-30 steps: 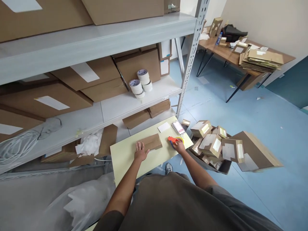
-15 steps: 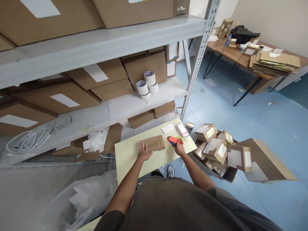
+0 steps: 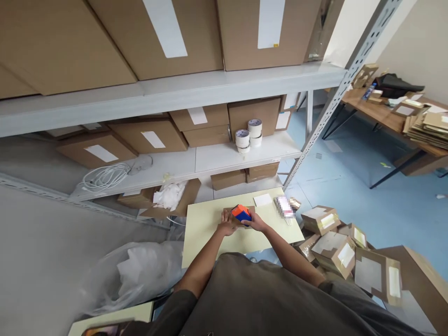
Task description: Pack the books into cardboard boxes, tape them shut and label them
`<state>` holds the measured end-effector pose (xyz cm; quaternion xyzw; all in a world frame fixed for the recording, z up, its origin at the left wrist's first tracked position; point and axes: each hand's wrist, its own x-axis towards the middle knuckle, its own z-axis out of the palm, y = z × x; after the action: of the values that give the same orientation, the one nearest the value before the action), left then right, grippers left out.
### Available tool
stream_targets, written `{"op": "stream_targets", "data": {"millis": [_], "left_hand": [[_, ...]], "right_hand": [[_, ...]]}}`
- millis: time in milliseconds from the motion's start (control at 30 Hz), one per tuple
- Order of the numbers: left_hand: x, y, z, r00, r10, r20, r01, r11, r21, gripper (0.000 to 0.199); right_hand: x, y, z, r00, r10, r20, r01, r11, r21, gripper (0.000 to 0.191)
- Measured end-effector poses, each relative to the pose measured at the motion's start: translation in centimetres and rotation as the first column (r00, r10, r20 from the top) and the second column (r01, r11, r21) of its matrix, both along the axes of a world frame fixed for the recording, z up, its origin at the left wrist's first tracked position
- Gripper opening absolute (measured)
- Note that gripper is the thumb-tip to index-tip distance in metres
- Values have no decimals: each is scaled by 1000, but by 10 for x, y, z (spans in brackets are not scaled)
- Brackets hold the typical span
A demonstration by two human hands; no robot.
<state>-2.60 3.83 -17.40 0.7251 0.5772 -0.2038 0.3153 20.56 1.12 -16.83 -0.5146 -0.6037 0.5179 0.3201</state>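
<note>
A small brown cardboard box (image 3: pixel 250 210) lies on the pale yellow tabletop (image 3: pixel 201 233). My left hand (image 3: pixel 227 224) rests on the box's left end with its fingers apart. In my right hand (image 3: pixel 256 221) is an orange and blue tape dispenser (image 3: pixel 241 214), held over the box and hiding much of its top. A white card (image 3: pixel 262 200) lies behind the box on the right. Near the table's right edge is a blurred white item (image 3: pixel 285 206).
Shelving (image 3: pixel 224 88) with large cartons stands in front, with tape rolls (image 3: pixel 242 139) and a coiled cable (image 3: pixel 105 177) on its middle shelf. Taped boxes (image 3: pixel 332 252) are piled at right. A plastic bag (image 3: pixel 140 275) sits at lower left.
My right hand has brought the tape dispenser left, from beside the box to above it. My left hand stays on the box. The view has shifted, so the scene sits differently in the frame.
</note>
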Motion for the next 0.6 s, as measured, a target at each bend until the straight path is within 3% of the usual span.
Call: {"op": "stream_targets", "data": {"millis": [233, 333, 467, 533, 600], "left_hand": [[-7, 5, 5, 995, 39, 96, -37, 999, -20, 115], [-10, 12, 19, 943, 178, 281, -192, 981, 23, 100], [-8, 27, 45, 772, 305, 557, -445, 885, 133, 61], [-3, 35, 58, 596, 325, 734, -500, 866, 22, 60], [2, 41, 70, 425, 349, 835, -436, 887, -149, 61]], "right_hand": [[5, 1, -4, 976, 15, -219, -39, 993, -109, 65], [5, 1, 0, 967, -15, -255, -26, 988, -154, 66], [5, -1, 4, 965, -18, -261, -28, 985, -173, 64], [6, -3, 4, 961, -22, -275, -25, 986, -167, 64], [7, -4, 4, 958, -23, -285, -27, 985, -171, 64]]}}
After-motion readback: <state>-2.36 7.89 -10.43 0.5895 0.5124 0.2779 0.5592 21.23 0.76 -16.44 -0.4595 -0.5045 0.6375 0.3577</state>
